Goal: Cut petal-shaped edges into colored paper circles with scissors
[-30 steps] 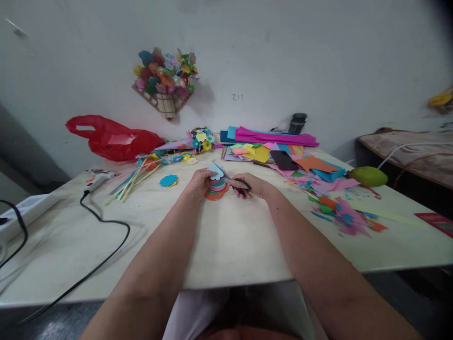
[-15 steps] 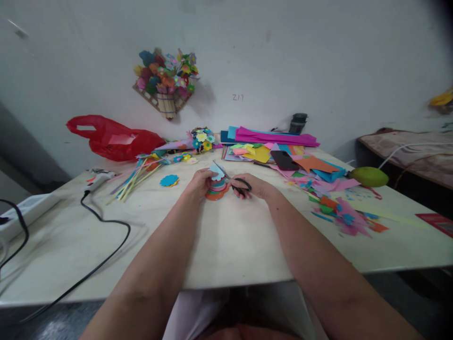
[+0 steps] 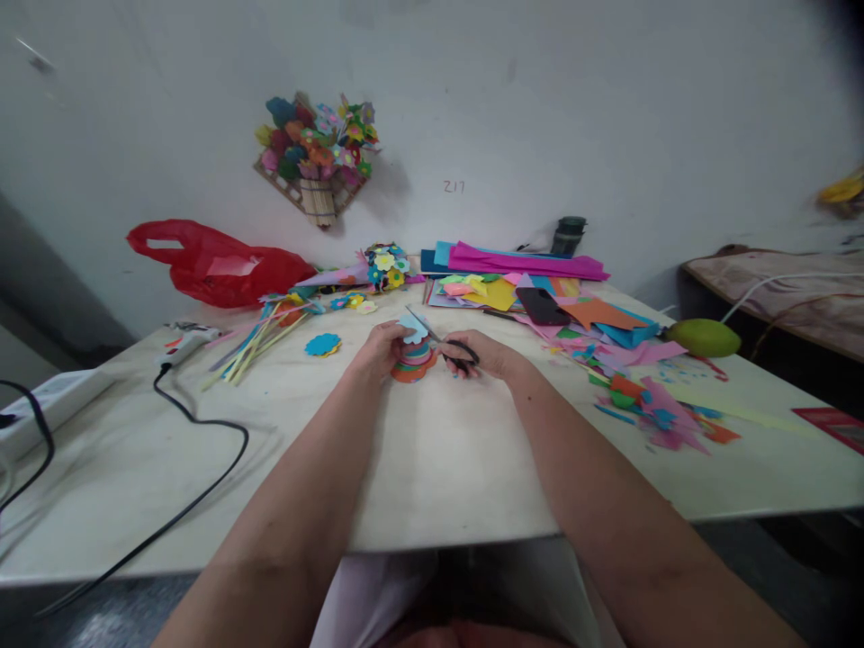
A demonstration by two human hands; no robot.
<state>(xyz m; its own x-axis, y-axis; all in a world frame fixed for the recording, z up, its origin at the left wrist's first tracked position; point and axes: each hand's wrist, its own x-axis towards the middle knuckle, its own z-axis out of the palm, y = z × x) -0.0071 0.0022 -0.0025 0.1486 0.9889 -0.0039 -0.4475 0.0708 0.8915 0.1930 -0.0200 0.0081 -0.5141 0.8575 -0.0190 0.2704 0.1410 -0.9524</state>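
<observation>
Near the middle of the table, my left hand (image 3: 383, 347) pinches a light blue scalloped paper piece (image 3: 413, 330). Below that piece, beside my left fingers, are several round scalloped papers (image 3: 413, 367) in orange, pink and other colours. My right hand (image 3: 478, 353) is closed on black-handled scissors (image 3: 462, 354), whose blades point up and left along the right edge of the light blue paper. A blue scalloped paper disc (image 3: 323, 344) with yellow under it lies to the left of my hands.
Left are a red bag (image 3: 229, 270), paper strips (image 3: 260, 346), a power strip (image 3: 64, 405) and a black cable (image 3: 202, 421). Right are paper scraps (image 3: 665, 414), a phone (image 3: 542, 306) and a green oval object (image 3: 703, 337). Paper flowers (image 3: 388, 264) sit at the back.
</observation>
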